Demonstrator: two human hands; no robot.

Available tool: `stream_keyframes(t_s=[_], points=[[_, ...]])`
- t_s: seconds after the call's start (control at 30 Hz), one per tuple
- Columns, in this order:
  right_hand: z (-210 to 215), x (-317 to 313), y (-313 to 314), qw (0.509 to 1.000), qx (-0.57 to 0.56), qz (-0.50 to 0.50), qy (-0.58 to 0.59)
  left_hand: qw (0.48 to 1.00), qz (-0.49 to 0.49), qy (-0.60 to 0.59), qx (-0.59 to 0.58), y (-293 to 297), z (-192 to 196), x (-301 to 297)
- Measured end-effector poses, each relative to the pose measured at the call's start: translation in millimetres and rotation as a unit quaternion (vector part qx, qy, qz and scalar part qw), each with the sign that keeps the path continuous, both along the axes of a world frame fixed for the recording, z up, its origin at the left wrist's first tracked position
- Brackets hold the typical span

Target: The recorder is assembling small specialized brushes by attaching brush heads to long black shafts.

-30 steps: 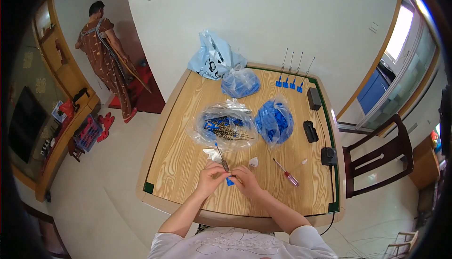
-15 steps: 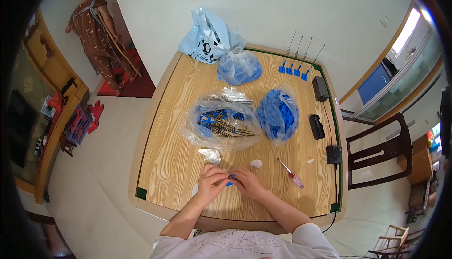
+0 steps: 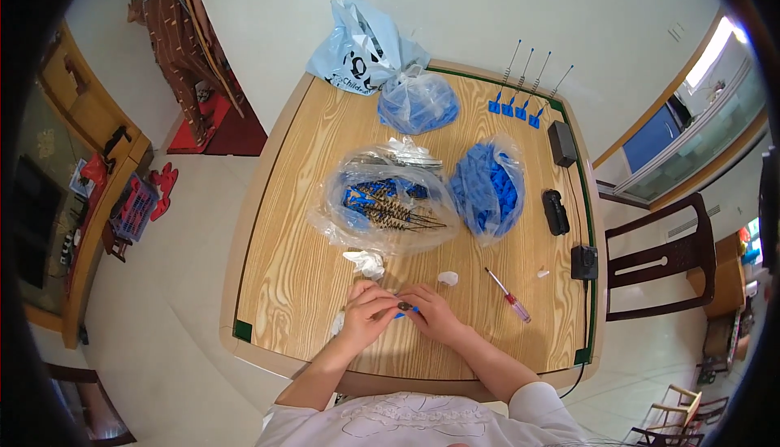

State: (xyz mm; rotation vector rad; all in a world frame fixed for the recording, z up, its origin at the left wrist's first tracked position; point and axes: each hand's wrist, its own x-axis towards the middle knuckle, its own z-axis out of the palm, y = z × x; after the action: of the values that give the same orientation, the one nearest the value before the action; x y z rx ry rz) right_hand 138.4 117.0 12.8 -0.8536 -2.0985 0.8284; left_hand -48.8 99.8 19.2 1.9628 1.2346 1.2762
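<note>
My left hand (image 3: 367, 314) and my right hand (image 3: 432, 317) meet near the front of the table, both closed with fingertips pinched together. Between them is a small dark piece (image 3: 404, 306), too small to name. A bit of blue shows just below it, partly hidden by my fingers. Beyond my hands lies an opened clear plastic bag (image 3: 325, 221) with dark coiled springs (image 3: 390, 213) and blue parts inside. Crumpled white tissue (image 3: 367, 264) lies by my left hand, and a white scrap (image 3: 448, 279) beyond my right.
A screwdriver (image 3: 512, 299) lies to the right. Bags of blue pieces (image 3: 490, 187) (image 3: 418, 106) and a light blue bag (image 3: 351, 49) stand farther back. Several spring-stemmed blue pieces (image 3: 521, 111) stand far right, above black boxes (image 3: 562, 145) and a cable. A person (image 3: 183, 49) is at the doorway.
The whole view has shifted slightly. My hands stay together, and the dark piece between my fingertips appears turned a little. The person at the left has moved farther into the doorway.
</note>
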Motion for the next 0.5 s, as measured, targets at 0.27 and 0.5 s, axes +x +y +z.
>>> stream_keyframes(t_s=[0.27,0.5], points=[[17,-5,-18,0.990,-0.058,-0.081,0.104,1.000,0.001,0.008,0.012,0,2,0],[13,-17,-21,0.990,-0.043,-0.110,0.077,1.000,0.010,-0.004,0.024,1,-3,2]])
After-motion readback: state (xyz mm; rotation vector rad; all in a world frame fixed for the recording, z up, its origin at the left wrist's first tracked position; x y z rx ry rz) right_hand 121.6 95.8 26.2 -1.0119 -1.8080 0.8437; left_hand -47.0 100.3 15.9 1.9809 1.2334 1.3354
